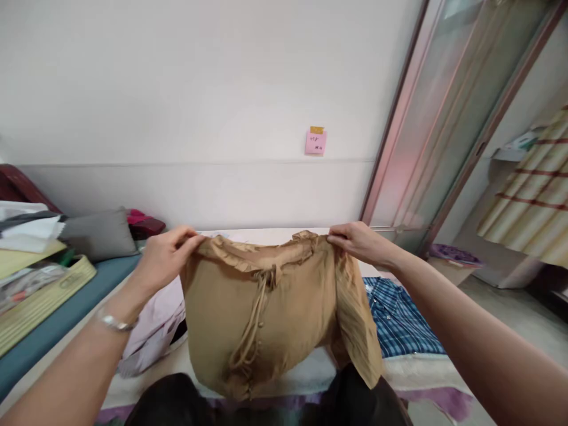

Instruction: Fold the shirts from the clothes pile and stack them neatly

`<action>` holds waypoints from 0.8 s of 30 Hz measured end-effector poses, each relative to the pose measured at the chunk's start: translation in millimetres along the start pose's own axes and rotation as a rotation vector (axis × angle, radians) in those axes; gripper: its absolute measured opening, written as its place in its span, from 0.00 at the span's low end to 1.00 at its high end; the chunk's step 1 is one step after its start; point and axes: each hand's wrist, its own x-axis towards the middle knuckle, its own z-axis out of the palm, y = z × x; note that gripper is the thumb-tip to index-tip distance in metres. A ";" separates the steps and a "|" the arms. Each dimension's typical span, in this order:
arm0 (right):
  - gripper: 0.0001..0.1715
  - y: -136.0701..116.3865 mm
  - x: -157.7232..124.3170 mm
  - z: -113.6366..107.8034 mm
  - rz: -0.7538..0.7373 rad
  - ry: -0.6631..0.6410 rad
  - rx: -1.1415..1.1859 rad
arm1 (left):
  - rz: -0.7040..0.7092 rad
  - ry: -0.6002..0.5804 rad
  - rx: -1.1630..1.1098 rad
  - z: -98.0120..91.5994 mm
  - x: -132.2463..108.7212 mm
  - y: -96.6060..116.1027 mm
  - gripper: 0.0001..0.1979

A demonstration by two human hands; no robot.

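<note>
A tan blouse with a ruffled neckline, a tie string and small buttons hangs spread between my two hands. My left hand pinches its left shoulder, and a silver bracelet circles that wrist. At the other shoulder, my right hand pinches the fabric near the collar. One sleeve droops down on the right side. Behind the blouse on the left lies a pale pink garment, partly hidden. To the right, a blue plaid shirt lies flat on the bed.
A yellow basket of papers and items stands at the left, near a grey cushion and dark red items. A pink note is on the wall. Sliding glass doors and a striped curtain are at the right.
</note>
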 end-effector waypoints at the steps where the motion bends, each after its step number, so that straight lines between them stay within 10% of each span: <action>1: 0.19 9.7 19.7 -0.3 0.009 0.066 -0.095 | 0.034 -0.011 0.045 14.1 16.4 -5.9 0.16; 6: 0.14 41.8 104.0 -27.5 0.027 0.406 -0.273 | 0.176 0.069 0.272 56.2 99.4 -20.4 0.15; 11: 0.15 20.0 102.5 -66.8 -0.037 0.766 -0.325 | 0.218 0.397 0.258 20.0 128.4 12.2 0.17; 16: 0.18 1.5 24.5 -32.4 -0.071 0.740 -0.387 | 0.233 0.446 0.192 16.4 43.4 21.4 0.17; 24: 0.19 90.1 -53.7 137.4 -0.085 0.365 -0.177 | -0.021 0.003 0.249 138.9 -120.8 -40.0 0.14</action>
